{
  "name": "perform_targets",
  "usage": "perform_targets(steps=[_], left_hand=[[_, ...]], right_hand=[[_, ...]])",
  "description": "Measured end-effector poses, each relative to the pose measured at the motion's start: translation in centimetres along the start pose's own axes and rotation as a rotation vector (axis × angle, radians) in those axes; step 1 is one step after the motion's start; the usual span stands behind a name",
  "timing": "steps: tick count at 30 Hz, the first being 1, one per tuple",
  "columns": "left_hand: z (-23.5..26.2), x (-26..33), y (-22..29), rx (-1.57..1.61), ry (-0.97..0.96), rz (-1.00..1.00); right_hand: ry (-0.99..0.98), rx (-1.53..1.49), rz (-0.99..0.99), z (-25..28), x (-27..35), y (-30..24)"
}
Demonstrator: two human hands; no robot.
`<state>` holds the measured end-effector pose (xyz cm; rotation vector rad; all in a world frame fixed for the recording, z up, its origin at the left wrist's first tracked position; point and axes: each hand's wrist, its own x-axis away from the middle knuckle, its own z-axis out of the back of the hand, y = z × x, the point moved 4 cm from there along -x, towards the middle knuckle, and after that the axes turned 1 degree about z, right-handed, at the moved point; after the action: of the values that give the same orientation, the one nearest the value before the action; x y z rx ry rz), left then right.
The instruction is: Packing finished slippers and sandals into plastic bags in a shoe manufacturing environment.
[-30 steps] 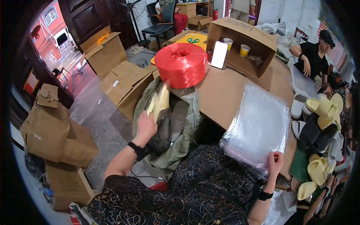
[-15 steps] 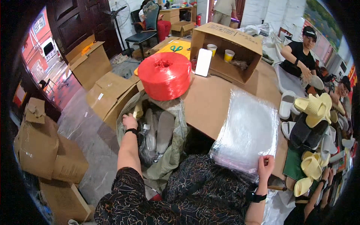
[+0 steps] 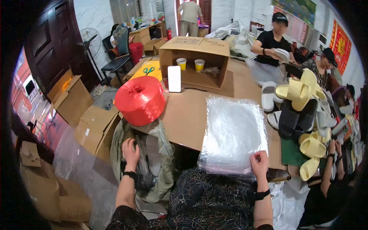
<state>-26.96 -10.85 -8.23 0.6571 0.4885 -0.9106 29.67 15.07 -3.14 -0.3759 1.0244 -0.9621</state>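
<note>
A cardboard-covered table (image 3: 184, 119) carries a stack of clear plastic bags (image 3: 234, 134) at its near edge and a large red spool of twine (image 3: 140, 100) on its left corner, above an open grey-green sack (image 3: 163, 168) of pale slippers. The right hand (image 3: 259, 163) pinches the stack's near edge with curled fingers. The left hand (image 3: 130, 152), fingers bent, reaches into the sack's mouth; whether it grips anything cannot be told.

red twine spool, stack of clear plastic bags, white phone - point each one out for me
red twine spool (image 3: 140, 100), head view, on its rounded side face
stack of clear plastic bags (image 3: 234, 134), head view, on the middle of the top sheet
white phone (image 3: 174, 78), head view, on the centre of its upright back
</note>
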Motion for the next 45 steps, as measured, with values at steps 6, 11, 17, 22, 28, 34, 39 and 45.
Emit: perform_targets(steps=[6,11,17,22,28,34,39,45], left_hand=[[2.4,-3.8,22.1,0.514,-0.121,-0.321],[-1.8,-3.5,32.3,0.678,-0.422,-0.443],[-8.0,-2.3,34.8,0.550,-0.513,-0.558],[-8.1,-2.0,34.3,0.637,-0.557,-0.405],[-8.5,-1.8,34.3,0.616,-0.565,-0.409],[-8.1,-2.2,34.4,0.567,-0.582,-0.410],[-8.1,-2.2,34.6,0.561,-0.561,-0.425],[-7.9,-2.0,34.7,0.554,-0.551,-0.424]], right_hand=[[-0.012,0.075,0.003,1.0,0.1,0.3],[-0.042,-0.487,-0.320,2.3,-0.8,-0.4],[0.100,0.160,-0.249,5.5,-0.5,2.3],[-0.124,0.064,-0.122,3.9,0.1,-2.0],[0.401,0.284,0.029,14.0,-1.8,0.5],[0.642,0.743,-0.309,26.3,-1.4,10.0],[0.197,0.740,-0.782,30.3,-3.2,14.8],[0.190,0.764,-0.702,28.8,-4.1,15.7]])
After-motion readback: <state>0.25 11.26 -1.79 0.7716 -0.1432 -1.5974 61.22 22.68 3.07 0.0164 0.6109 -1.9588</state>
